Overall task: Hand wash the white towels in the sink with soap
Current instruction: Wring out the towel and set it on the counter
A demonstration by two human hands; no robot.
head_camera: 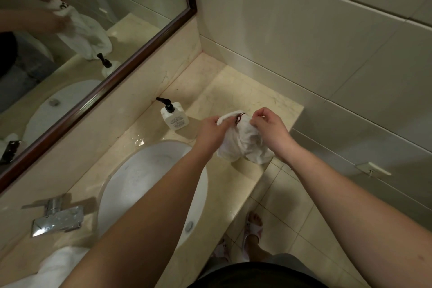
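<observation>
Both hands, left hand (pixel 211 130) and right hand (pixel 268 126), grip 1 bunched white towel (pixel 243 142) above the bench (pixel 233 98), seemingly mid-wringing; soap bottle (pixel 174 116) or sink (pixel 145 170) likely next.

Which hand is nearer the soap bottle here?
Left. The left hand grips the white towel just right of the soap bottle; the right hand holds the towel's far side, farther from the bottle.

head view looks steeply down, close over the counter (pixel 233 98).
</observation>
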